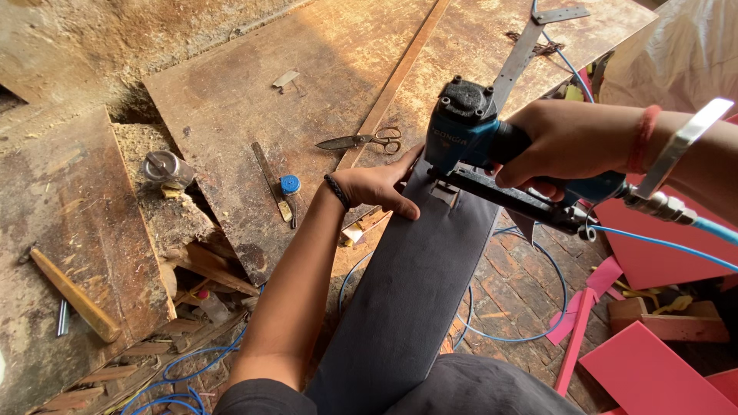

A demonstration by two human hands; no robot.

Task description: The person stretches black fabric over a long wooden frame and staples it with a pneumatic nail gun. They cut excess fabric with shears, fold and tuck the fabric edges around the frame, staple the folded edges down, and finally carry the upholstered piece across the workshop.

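The right hand [565, 142] is clenched around the grip of a blue pneumatic staple gun [492, 154], its nose pressed down on the far end of a long strip of dark grey fabric [415, 284]. The left hand [380, 184] lies flat on that same end, fingers [403, 207] spread and pinning the cloth, grasping nothing. The strip runs from the person's lap up to the edge of the desk [254, 92], where its far end is being worked; the rest of its length hangs loose and looks untouched, so this reads as an early stretch of the fastening. No staples are visible.

The desk is worn, sawdust-covered board, carrying scissors [365, 141], a small blue-capped bottle [290, 186], a metal tin [165, 167] and a wooden-handled hammer [73, 296]. Below, a brick floor [523, 292] holds a blue air hose [523, 334] and pink foam offcuts [653, 373].
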